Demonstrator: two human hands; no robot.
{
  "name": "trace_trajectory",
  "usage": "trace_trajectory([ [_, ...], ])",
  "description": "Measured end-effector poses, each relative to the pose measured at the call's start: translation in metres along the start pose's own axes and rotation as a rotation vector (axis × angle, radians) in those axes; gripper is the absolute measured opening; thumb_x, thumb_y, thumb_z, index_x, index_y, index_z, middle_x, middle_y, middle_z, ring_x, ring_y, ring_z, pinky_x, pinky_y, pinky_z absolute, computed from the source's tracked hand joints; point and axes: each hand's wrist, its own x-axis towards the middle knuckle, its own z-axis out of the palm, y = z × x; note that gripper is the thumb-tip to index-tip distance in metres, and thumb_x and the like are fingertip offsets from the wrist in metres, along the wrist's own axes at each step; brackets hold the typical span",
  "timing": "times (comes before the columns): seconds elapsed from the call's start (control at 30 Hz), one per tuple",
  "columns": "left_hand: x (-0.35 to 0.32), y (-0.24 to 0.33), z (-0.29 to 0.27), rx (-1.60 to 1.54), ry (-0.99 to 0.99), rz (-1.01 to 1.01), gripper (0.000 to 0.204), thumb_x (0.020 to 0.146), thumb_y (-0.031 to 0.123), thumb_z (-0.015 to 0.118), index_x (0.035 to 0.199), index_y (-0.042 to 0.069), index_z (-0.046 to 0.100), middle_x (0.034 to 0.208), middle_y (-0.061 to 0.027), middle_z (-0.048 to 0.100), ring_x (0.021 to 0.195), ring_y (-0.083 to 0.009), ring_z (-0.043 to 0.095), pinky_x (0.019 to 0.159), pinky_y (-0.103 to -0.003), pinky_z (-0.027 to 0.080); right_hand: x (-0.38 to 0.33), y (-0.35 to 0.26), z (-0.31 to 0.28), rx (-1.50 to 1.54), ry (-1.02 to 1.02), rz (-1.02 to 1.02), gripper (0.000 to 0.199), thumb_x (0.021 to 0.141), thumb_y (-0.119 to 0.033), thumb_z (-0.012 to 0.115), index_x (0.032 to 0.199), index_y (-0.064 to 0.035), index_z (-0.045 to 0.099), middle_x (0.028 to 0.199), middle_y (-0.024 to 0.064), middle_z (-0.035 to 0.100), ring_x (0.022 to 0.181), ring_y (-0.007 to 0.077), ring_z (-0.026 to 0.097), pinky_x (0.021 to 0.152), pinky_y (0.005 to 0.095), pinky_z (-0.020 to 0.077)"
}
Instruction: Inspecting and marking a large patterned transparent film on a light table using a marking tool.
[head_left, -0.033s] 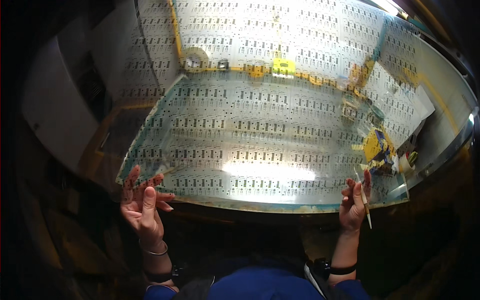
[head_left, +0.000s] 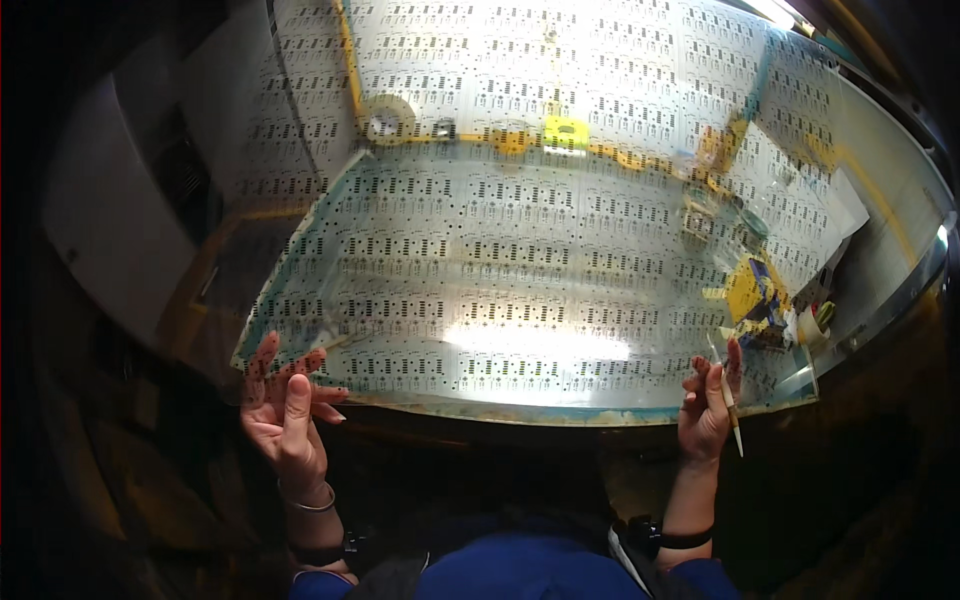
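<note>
From the head view, a large clear film sheet [head_left: 520,290], printed all over with rows of small dark circuit patterns, lies spread across the lit counter [head_left: 890,230]. The left hand [head_left: 285,405] is raised at the sheet's near left corner, fingers spread and loose, grasping nothing, fingertips over the sheet's edge. The right hand [head_left: 708,410] is at the near right edge, pinching a thin pen-like tool [head_left: 727,395] between its fingers. More printed sheets lie behind, with a roll of tape [head_left: 388,118] and a yellow block [head_left: 565,133] between them. Small yellow and blue items [head_left: 755,290] sit near the right hand. The surrounding room is dark.
</note>
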Motion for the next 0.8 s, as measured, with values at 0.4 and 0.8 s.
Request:
trace_trajectory([
  [0.4, -0.002, -0.005, -0.001, -0.006, 0.017, -0.010, 0.046, 0.087, 0.011, 0.057, 0.128, 0.001, 0.041, 0.097, -0.0196, 0.063, 0.060, -0.0128, 0.064, 0.044, -0.016, 0.047, 0.000, -0.002, 0.001, 0.013, -0.034, 0.001, 0.050, 0.089, -0.019, 0.056, 0.133, -0.0104, 0.033, 0.090, 0.0138, 0.062, 0.061, 0.0118, 0.060, 0.050, 0.0158, 0.0446],
  [0.8, -0.002, -0.013, -0.012, -0.125, -0.020, 0.002, 0.044, 0.085, 0.009, 0.058, 0.124, 0.000, 0.041, 0.093, -0.0228, 0.062, 0.062, -0.0188, 0.065, 0.045, -0.020, 0.050, 0.002, 0.002, -0.003, 0.050, -0.035, 0.013, 0.051, 0.089, -0.019, 0.056, 0.132, -0.0096, 0.032, 0.089, 0.0151, 0.062, 0.061, 0.0157, 0.063, 0.050, 0.0207, 0.0492],
])
